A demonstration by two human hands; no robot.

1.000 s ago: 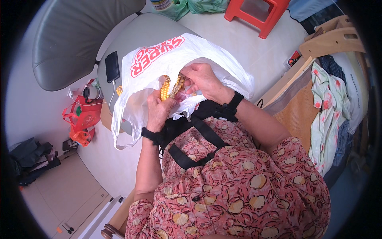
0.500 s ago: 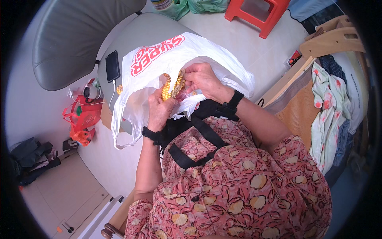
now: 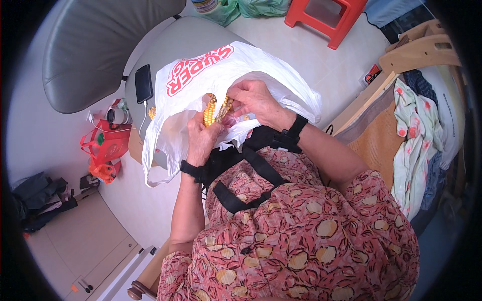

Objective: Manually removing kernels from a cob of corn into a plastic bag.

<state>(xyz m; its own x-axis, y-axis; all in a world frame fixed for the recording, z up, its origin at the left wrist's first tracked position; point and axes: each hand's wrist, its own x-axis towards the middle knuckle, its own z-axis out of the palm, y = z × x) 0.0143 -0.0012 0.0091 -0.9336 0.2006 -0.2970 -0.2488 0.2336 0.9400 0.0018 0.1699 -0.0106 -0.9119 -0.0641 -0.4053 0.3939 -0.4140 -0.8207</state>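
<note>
The left hand (image 3: 201,139) grips a yellow corn cob (image 3: 209,111) over the open white plastic bag (image 3: 201,75); the right hand (image 3: 253,100) pinches kernels at its right side. Best to keep the cob low inside the bag so loosened kernels fall in.

- The corn cob (image 3: 210,110) shows only its upper part; the left hand (image 3: 201,140) and the white plastic bag (image 3: 201,80) cover the rest.
- The fingers (image 3: 236,100) of the right hand (image 3: 256,100) hide what they pinch beside the cob.
- The bag's inside is hidden by its folds.
- The red stool (image 3: 326,17) is cut off by the top edge.
</note>
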